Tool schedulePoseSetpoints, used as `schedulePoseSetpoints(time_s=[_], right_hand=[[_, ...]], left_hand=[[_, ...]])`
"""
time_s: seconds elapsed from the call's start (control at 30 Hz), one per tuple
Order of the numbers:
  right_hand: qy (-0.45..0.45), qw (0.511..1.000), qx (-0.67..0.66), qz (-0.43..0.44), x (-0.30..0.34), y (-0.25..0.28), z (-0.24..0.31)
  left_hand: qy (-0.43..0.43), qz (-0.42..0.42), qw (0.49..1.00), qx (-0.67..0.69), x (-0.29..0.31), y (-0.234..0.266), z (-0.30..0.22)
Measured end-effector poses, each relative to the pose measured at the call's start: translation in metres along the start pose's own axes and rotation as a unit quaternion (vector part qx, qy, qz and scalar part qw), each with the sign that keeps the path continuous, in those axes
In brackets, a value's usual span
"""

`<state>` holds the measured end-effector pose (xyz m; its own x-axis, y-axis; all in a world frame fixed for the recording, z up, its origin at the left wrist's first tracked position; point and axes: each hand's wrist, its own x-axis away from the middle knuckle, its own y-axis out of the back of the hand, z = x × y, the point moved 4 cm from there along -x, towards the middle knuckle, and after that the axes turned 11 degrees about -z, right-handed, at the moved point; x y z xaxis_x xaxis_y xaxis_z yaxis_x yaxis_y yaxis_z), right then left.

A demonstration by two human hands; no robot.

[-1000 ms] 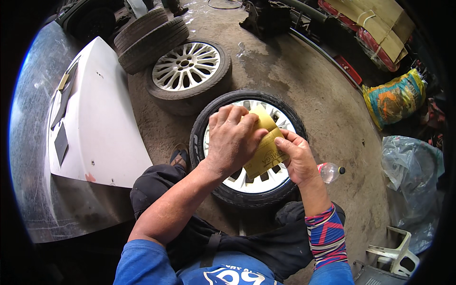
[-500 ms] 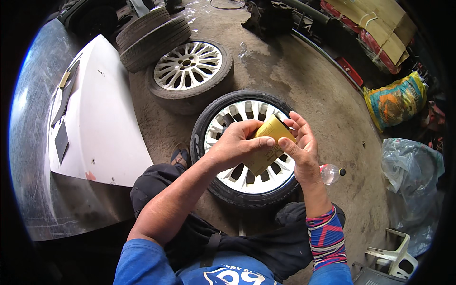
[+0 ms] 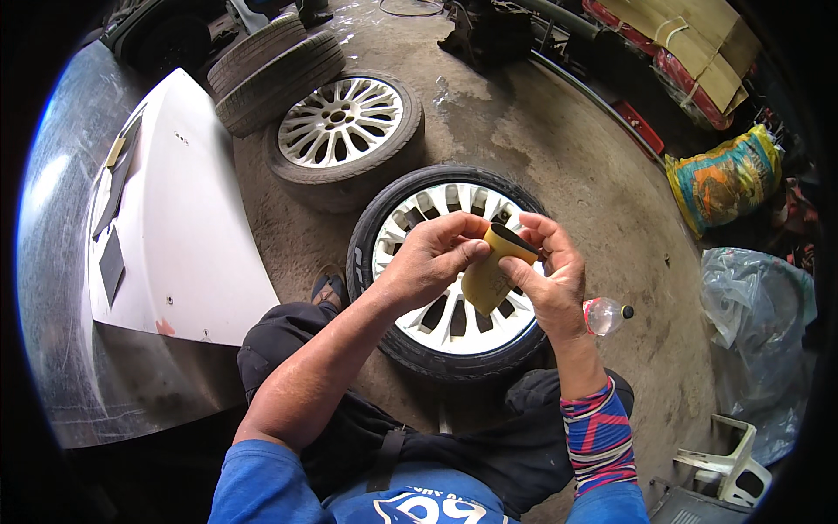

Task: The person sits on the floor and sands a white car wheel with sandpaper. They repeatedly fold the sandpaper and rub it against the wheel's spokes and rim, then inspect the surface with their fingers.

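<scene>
Head view: the person's left hand [image 3: 428,264] pinches the left edge of a yellow sheet [image 3: 486,284], thumb against fingers, while the right hand [image 3: 554,272] grasps its right side, thumb on the front face. The sheet is bent over into a loop whose dark inner side shows at the top. It is held above a white-spoked wheel [image 3: 476,339] lying flat on the concrete floor [image 3: 624,227]. A clear bottle [image 3: 605,316] lies just right of the wheel. Beyond stands a second wheel [image 3: 339,117], with two tyres [image 3: 284,79] beside it; a white panel [image 3: 183,218] is at left.
</scene>
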<state>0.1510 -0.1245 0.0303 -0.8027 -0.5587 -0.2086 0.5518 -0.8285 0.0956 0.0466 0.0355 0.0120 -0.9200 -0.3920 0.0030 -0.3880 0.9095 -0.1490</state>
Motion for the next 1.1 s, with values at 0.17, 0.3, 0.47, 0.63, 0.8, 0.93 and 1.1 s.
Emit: schedulePoseSetpoints(time_s=[0.17, 0.3, 0.47, 0.63, 0.8, 0.93, 1.1], right_hand=[[-0.097, 0.974, -0.203, 0.002, 0.004, -0.007, -0.002], [-0.158, 0.972, -0.166, 0.042, 0.006, -0.008, -0.009], [-0.181, 0.968, -0.162, 0.055, 0.005, -0.007, -0.022], [-0.181, 0.948, -0.263, -0.005, -0.001, 0.001, -0.022], [-0.14, 0.962, -0.234, 0.023, -0.007, 0.004, -0.009], [-0.083, 0.983, -0.15, 0.063, -0.007, 0.009, 0.002], [-0.074, 0.991, -0.076, 0.082, -0.008, 0.016, 0.005]], left_hand=[[-0.002, -0.044, 0.998, -0.037, 0.001, 0.002, -0.004], [-0.018, -0.062, 0.99, -0.124, 0.003, 0.003, -0.008], [-0.05, -0.071, 0.987, -0.131, 0.006, -0.001, -0.012], [-0.044, -0.051, 0.99, -0.124, 0.008, -0.005, -0.014], [-0.094, -0.059, 0.977, -0.181, 0.007, -0.002, -0.02], [-0.177, -0.06, 0.952, -0.241, 0.01, -0.001, -0.027], [-0.213, -0.039, 0.937, -0.274, 0.016, -0.004, -0.033]])
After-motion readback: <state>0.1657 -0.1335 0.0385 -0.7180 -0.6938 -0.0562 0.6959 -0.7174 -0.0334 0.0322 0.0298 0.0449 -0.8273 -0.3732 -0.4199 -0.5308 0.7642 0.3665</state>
